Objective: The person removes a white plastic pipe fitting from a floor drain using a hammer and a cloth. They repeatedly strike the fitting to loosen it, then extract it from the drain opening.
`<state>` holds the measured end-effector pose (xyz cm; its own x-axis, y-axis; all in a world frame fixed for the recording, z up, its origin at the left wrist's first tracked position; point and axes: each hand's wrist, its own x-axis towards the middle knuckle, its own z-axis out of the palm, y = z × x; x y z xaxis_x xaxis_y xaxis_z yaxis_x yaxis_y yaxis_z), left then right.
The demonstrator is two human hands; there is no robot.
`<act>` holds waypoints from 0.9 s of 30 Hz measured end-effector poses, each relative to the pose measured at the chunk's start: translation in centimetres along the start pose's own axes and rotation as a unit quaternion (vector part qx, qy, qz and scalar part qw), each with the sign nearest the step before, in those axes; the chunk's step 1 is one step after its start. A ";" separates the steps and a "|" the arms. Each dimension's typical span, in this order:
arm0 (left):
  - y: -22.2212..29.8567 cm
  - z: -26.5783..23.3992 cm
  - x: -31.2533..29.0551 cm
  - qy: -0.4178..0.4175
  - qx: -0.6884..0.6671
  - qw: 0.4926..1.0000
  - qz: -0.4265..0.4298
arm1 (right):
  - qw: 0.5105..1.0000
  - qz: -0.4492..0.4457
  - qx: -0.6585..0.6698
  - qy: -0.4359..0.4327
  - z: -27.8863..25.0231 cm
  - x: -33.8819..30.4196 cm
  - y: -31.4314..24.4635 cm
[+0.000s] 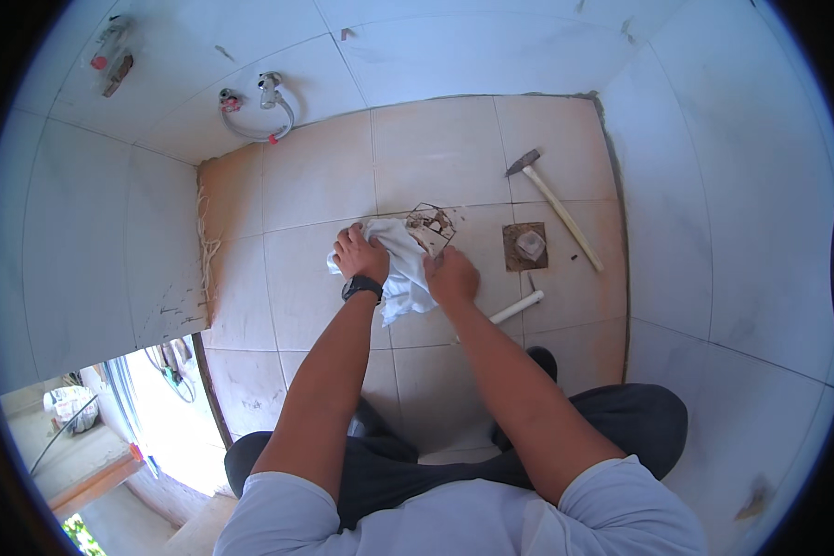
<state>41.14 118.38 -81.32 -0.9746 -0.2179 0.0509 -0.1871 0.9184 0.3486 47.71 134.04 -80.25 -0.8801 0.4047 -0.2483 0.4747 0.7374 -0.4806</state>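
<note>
Cloth [406,275]: while it lies bunched on the tiled floor [317,301], it spreads white between both hands.
Left hand [358,255]: on the cloth, fingers bent; grip cannot be told.
Right hand [452,276]: fingers curled, near edge of a debris-marked square [433,222]; cannot tell what it holds.
Hole [512,246]: square, contains pale lump [530,245].
Hammer [566,217]: beside hole, handle slanting.
</note>
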 end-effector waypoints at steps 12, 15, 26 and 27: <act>0.2 -0.2 2.1 -0.129 -0.088 0.988 -0.010 | 0.993 -0.005 0.121 0.008 1.3 1.5 0.3; 0.1 -0.5 1.7 -0.127 -0.052 0.990 -0.022 | 0.994 0.046 0.101 0.003 0.8 1.3 0.0; 0.6 -1.3 0.2 -0.083 -0.091 0.982 0.143 | 0.983 -0.160 -0.006 0.089 0.5 0.4 -0.3; 0.6 -0.9 -0.3 -0.096 -0.077 0.974 0.192 | 0.984 -0.166 -0.031 0.060 0.7 0.4 -0.3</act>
<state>41.43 118.67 -80.25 -0.9766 0.2122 0.0340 0.2026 0.8564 0.4749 47.20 133.57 -80.82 -0.9808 0.1945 0.0166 0.1646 0.8698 -0.4651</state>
